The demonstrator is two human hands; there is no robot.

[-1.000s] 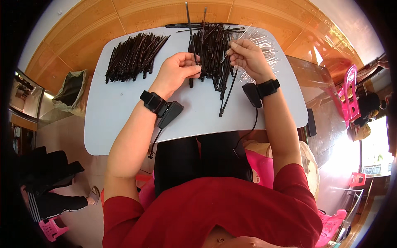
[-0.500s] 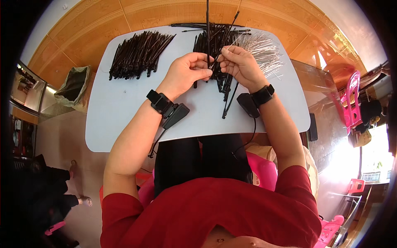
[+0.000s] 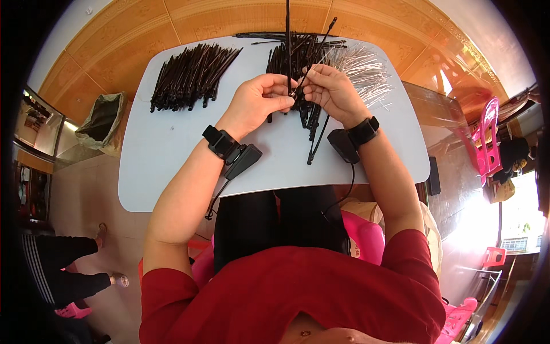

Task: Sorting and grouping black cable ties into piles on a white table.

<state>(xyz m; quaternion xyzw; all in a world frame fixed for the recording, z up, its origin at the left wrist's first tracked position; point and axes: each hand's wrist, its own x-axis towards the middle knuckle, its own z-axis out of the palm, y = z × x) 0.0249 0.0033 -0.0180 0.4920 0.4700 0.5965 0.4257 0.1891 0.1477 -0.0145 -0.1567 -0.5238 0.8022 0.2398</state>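
Note:
My left hand [image 3: 264, 100] is closed in a pinch round a long, slim black stick [image 3: 288, 49], which stands upright from the fingertips and runs past the upper edge. Close beside it, my right hand [image 3: 332, 92] has thumb and forefinger pinched on what looks like a thin silvery wire, mostly hidden by the fingers. The fingertips of both hands meet near the stick's lower end. Behind and under them lies a heap of black sticks [image 3: 278, 60]. Just right of that heap spreads a pile of thin silvery wires [image 3: 366, 74].
A second pile of black sticks [image 3: 192, 74] lies at the left of the white table [image 3: 172, 160]. An open sack [image 3: 103, 120] stands left of the table. Cabled black devices are strapped to both wrists. Another person's legs [image 3: 69, 269] show at lower left.
The wire end that stuck up beyond my right fingers no longer shows. My hands have barely shifted. At lower left the other person's legs show more fully.

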